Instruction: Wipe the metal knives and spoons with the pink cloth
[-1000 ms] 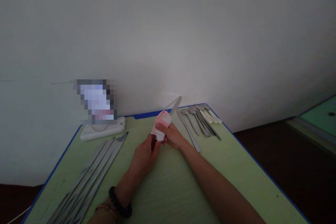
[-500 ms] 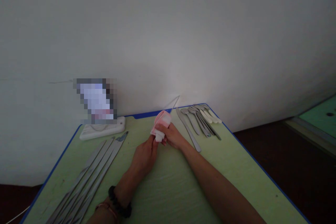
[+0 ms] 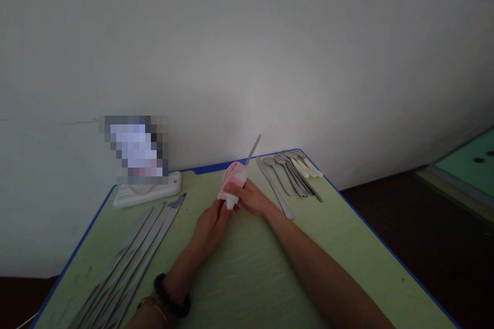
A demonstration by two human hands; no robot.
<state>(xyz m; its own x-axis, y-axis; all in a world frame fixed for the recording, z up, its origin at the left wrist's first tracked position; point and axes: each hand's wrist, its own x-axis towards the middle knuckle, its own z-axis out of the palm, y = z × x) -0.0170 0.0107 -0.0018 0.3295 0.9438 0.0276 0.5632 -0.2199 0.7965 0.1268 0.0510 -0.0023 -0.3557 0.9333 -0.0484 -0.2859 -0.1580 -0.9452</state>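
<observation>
A pink-and-white cloth (image 3: 233, 179) is wrapped around a table knife, whose narrow metal blade (image 3: 253, 149) sticks up beyond it towards the wall. My right hand (image 3: 249, 196) is closed on the cloth, thumb on top, pressing it round the knife. My left hand (image 3: 210, 221), with a dark beaded bracelet at the wrist, is closed just below the cloth at the handle end; the handle itself is hidden by fingers and cloth. Right of the hands lies another table knife (image 3: 275, 187), beside a spoon (image 3: 278, 177).
Several long metal knives (image 3: 131, 262) lie side by side at the left of the green, blue-edged table (image 3: 247, 277). More cutlery (image 3: 295, 177), some white-handled, lies back right. A blurred-out phone-like screen (image 3: 135, 146) stands on a white block (image 3: 148, 189). The wall (image 3: 247, 61) rises right behind.
The knife blade has turned about its length, from broad side to thin edge and then partly back. Both hands keep their hold on cloth and knife. The view has shifted slightly.
</observation>
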